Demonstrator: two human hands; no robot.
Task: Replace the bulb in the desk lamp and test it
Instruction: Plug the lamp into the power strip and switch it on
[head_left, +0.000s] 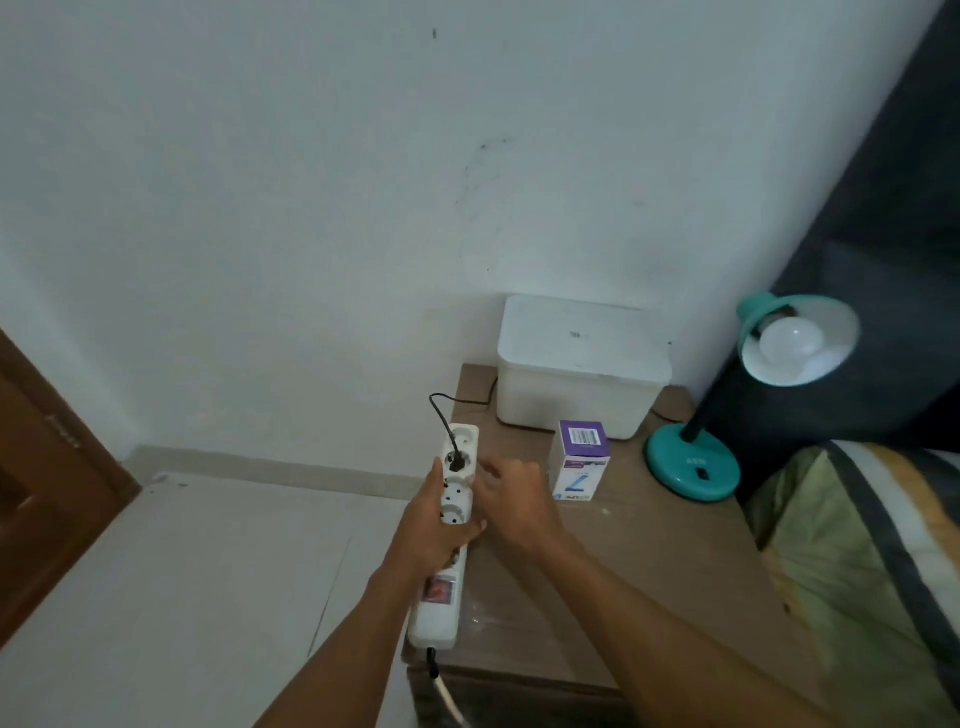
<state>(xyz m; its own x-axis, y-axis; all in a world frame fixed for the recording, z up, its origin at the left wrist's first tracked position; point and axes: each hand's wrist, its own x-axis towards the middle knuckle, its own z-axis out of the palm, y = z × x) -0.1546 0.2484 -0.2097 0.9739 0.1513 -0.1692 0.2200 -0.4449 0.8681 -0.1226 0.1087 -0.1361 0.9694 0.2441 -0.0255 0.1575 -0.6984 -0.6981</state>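
Observation:
A teal desk lamp (693, 470) stands at the right of the wooden nightstand (649, 561), its shade tilted toward me with a white bulb (790, 340) in it, unlit. A white power strip (451, 525) lies along the nightstand's left edge. My left hand (434, 530) grips its middle. A black plug (457, 462) sits in the second socket from the far end, its cord looping back toward the lamp. My right hand (511, 504) hovers just right of that plug, fingers loosely curled, holding nothing. A white and purple bulb box (579, 460) stands upright beside it.
A white lidded box (576, 364) sits at the back against the wall. A bed with a striped cover (872, 561) borders the nightstand on the right. The tiled floor (182, 571) and a brown door (41, 483) lie to the left.

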